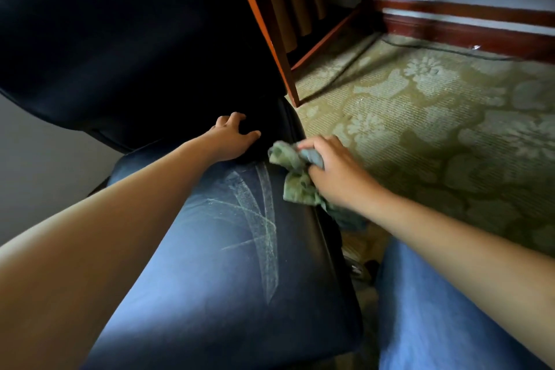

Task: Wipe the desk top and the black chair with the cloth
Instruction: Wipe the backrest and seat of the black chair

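The black chair [216,264] fills the left and middle of the head view, its seat streaked with pale wipe marks and its backrest rising dark at the upper left. My left hand [231,137] rests on the back of the seat where it meets the backrest, fingers spread and bent against the leather. My right hand [333,170] grips a crumpled green cloth [295,180] at the seat's right edge. Part of the cloth hangs down past that edge. Only the wooden desk's leg and frame [282,48] show at the top; its top is out of view.
A green floral carpet [435,117] covers the floor to the right. A dark cable [435,49] runs along the red-brown skirting board at the wall. My leg in blue jeans [435,318] stands at the lower right beside the chair.
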A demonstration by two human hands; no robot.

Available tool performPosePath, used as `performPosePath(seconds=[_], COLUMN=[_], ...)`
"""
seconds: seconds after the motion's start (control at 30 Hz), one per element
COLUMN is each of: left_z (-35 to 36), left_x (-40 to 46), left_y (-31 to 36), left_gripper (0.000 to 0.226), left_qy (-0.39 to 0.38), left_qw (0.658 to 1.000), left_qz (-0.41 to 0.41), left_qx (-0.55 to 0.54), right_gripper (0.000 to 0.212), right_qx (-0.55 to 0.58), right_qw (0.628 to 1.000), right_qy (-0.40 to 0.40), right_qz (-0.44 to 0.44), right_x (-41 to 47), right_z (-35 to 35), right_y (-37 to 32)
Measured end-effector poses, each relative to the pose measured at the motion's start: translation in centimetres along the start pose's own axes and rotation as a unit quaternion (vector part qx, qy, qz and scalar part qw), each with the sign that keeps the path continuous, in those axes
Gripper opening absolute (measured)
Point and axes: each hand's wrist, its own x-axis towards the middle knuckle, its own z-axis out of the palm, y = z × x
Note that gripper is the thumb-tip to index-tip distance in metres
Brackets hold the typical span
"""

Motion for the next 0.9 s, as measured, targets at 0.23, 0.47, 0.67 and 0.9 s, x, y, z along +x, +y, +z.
performPosePath(seconds=[0.23,0.47,0.67,0.9], left_z=[0.3,1.1,1.2,0.7], left_x=[-1.4,-2.5,-4.7,-4.7], left_y=[2.9,3.2,3.7,3.5], left_gripper=[0.07,0.074,0.066,0.059], left_qy=[-0.006,-0.031,-0.037,-0.073], left_qw=[0.995,0.992,0.982,0.976], left_qz=[0.101,0.11,0.169,0.178], left_qx=[0.023,0.061,0.072,0.107], right_gripper=[0.041,0.036,0.038,0.034], right_qx=[0.051,0.104,0.065,0.139], right_qw=[0.996,0.993,0.993,0.979], right_qy=[0.029,0.028,0.048,0.06], right_qz=[0.063,0.044,0.088,0.135], right_x=[5.2,-8.0,-2.1,-1.2], right_z=[0.5,1.2,1.3,1.3], right_y=[-0.2,-0.1,-1.1,-1.9])
